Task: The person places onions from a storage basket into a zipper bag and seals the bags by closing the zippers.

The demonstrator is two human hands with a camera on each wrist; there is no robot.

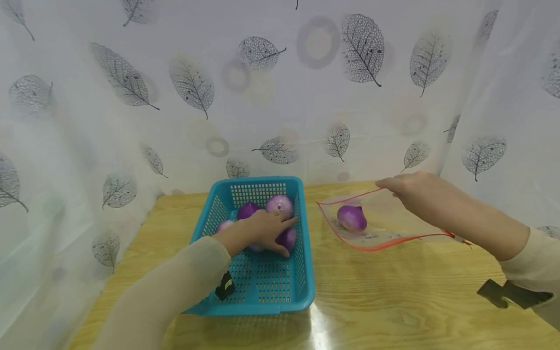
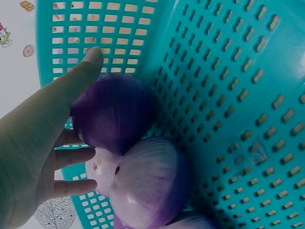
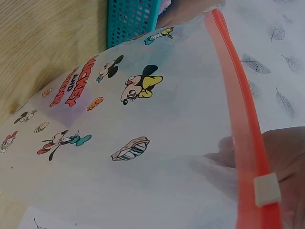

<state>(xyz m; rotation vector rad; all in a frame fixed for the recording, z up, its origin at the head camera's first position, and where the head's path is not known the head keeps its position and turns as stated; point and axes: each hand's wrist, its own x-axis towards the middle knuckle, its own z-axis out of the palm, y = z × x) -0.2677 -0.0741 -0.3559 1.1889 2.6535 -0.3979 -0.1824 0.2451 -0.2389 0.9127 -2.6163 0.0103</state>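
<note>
My left hand (image 1: 261,227) reaches into a blue-green plastic basket (image 1: 308,272), thumb and fingers spread about a dark purple onion (image 2: 114,112). In the left wrist view the thumb lies along that onion's far side and the fingertips stand beside it. More purple onions, among them a paler one (image 1: 279,205), crowd around the hand. My right hand (image 1: 417,197) pinches the upper rim of a clear zip bag (image 3: 181,114) with a red zip edge, keeping its mouth apart. One purple onion (image 1: 352,218) lies inside the bag. Cartoon prints and a white slider (image 3: 267,189) show in the right wrist view.
Basket and bag rest on a wood-grain table (image 1: 372,301), the bag to the basket's right. A white curtain (image 1: 280,97) with leaf prints hangs behind the table and along the left side. Dark straps sit on both forearms.
</note>
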